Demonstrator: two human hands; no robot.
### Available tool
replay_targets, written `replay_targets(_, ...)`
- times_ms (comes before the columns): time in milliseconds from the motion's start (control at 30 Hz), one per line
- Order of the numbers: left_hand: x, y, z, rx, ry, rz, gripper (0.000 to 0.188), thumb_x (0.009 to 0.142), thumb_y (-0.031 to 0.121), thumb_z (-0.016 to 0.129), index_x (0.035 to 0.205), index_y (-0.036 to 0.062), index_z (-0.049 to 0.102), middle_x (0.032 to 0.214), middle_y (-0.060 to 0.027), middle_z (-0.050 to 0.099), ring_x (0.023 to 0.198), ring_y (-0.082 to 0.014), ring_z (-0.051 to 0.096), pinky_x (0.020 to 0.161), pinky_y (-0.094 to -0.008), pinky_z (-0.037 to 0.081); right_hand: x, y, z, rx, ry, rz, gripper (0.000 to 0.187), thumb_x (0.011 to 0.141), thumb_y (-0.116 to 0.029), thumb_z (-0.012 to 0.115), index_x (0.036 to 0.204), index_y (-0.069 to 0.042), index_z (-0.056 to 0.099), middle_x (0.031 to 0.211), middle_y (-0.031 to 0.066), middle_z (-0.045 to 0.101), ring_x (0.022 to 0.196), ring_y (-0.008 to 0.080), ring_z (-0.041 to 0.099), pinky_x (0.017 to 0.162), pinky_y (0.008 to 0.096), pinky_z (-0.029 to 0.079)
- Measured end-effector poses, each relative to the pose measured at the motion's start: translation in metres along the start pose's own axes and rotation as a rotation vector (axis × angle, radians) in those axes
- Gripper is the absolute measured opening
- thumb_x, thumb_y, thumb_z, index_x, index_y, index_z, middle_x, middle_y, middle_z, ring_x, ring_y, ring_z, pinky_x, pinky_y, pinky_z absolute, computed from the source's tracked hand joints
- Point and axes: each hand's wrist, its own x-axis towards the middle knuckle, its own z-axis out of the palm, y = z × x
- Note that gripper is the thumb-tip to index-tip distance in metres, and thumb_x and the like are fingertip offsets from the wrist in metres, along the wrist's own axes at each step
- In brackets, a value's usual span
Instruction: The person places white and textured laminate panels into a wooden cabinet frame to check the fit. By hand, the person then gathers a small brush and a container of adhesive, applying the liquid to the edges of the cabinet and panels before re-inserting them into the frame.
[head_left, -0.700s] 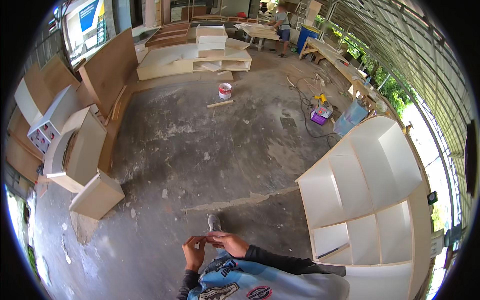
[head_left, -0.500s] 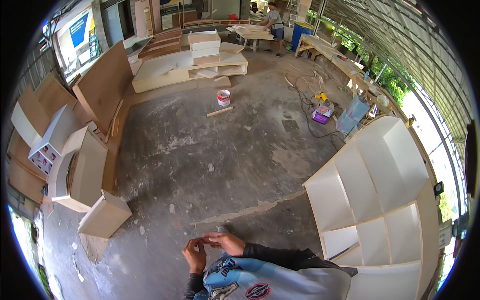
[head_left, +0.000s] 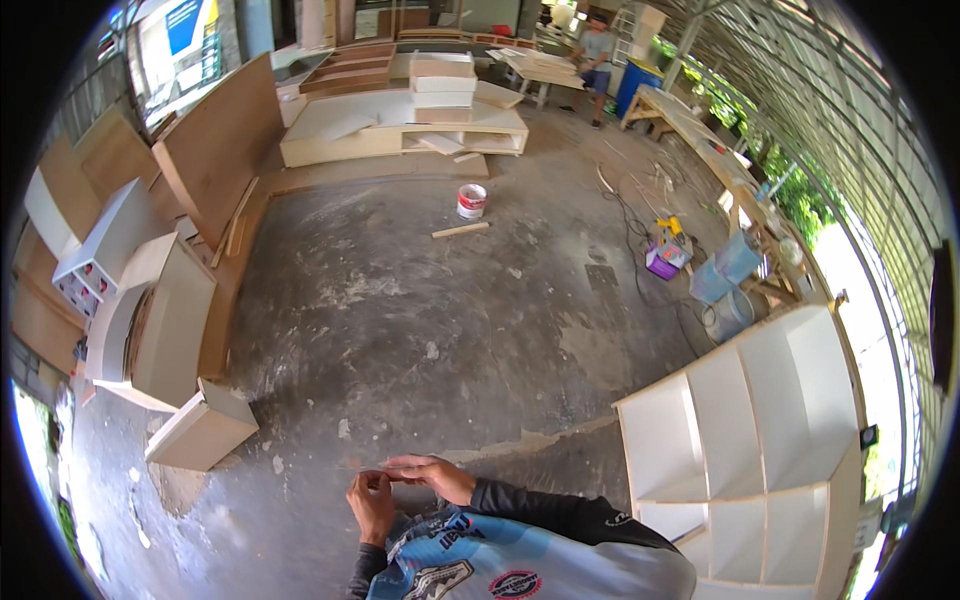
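In front of my body, low in the head view, both hands meet at the fingertips. My left hand [head_left: 371, 508] is closed with the fingers curled in a pinch. My right hand [head_left: 446, 479] comes in from the right, its fingers pressed together and reaching over the left fingertips. Something thin may lie between them, but it is too small and hidden to name. Neither hand touches the furniture. Closest on the right is a white open cabinet [head_left: 733, 433] with several compartments; on the left stands a small pale box-like piece [head_left: 207, 433].
Grey concrete floor [head_left: 400, 320] spreads ahead. On it are a paint bucket [head_left: 471, 201], a wood strip [head_left: 460, 230], and a purple container [head_left: 665, 260] beside trailing cords. Panels [head_left: 222, 150] and cabinet parts line the left; a long low cabinet [head_left: 340, 145] stands behind. A person [head_left: 596, 65] works far back.
My view has shifted, so the cabinet and bucket sit lower and further right. My hands have moved slightly left in the picture and remain together at the fingertips.
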Motion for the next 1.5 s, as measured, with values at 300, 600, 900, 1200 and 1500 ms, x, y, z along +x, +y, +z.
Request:
replay_targets(300, 0.076, -0.059, -0.034, 0.039, -0.161, -0.052, 0.010, 0.078, 0.007, 0.068, 0.080, -0.0035, 0.067, 0.078, -0.0169, 0.067, 0.071, -0.0291, 0.066, 0.067, -0.0375, 0.052, 0.088, -0.003, 0.001, 0.116, 0.005, 0.117, 0.052, 0.099, -0.026, 0.054, 0.142, 0.001, 0.044, 0.138, 0.0139, 0.054, 0.128, 0.0190, 0.049, 0.106, 0.0321, 0.037)
replay_targets(600, 0.217, -0.105, -0.126, 0.172, -0.144, 0.037, 0.013, 0.081, 0.011, 0.068, 0.079, -0.0014, 0.064, 0.076, -0.0168, 0.068, 0.068, -0.0332, 0.066, 0.066, -0.0419, 0.051, 0.256, -0.036, 0.055, 0.010, -0.058, 0.056, 0.052, 0.098, -0.025, 0.054, 0.141, 0.003, 0.044, 0.137, 0.0151, 0.055, 0.128, 0.0214, 0.051, 0.108, 0.0343, 0.037)
replay_targets(900, 0.329, -0.141, -0.206, -0.020, -0.183, -0.121, 0.012, 0.083, 0.008, 0.067, 0.083, -0.0043, 0.066, 0.075, -0.0166, 0.068, 0.067, -0.0267, 0.066, 0.065, -0.0356, 0.051, 0.377, -0.085, 0.110, 0.073, -0.058, 0.074, 0.052, 0.098, -0.028, 0.053, 0.140, 0.001, 0.045, 0.131, 0.0178, 0.060, 0.123, 0.0235, 0.056, 0.103, 0.0340, 0.039)
replay_targets(1200, 0.444, -0.198, -0.185, 0.245, -0.042, 0.011, 0.016, 0.087, 0.011, 0.061, 0.085, -0.0007, 0.050, 0.079, -0.0208, 0.058, 0.074, -0.0416, 0.058, 0.064, -0.0502, 0.044, 0.512, -0.139, 0.092, 0.048, -0.077, 0.143, 0.053, 0.098, -0.031, 0.052, 0.139, 0.002, 0.046, 0.135, 0.0194, 0.057, 0.125, 0.0252, 0.054, 0.107, 0.0385, 0.038)
replay_targets(1500, 0.599, -0.205, -0.213, 0.039, 0.157, -0.162, 0.013, 0.086, 0.010, 0.059, 0.087, 0.0001, 0.051, 0.078, -0.0208, 0.060, 0.075, -0.0408, 0.060, 0.067, -0.0457, 0.048, 0.680, -0.259, 0.098, -0.163, -0.216, 0.195, 0.049, 0.096, -0.026, 0.054, 0.134, 0.005, 0.049, 0.127, 0.0202, 0.062, 0.119, 0.0273, 0.060, 0.106, 0.0383, 0.042)
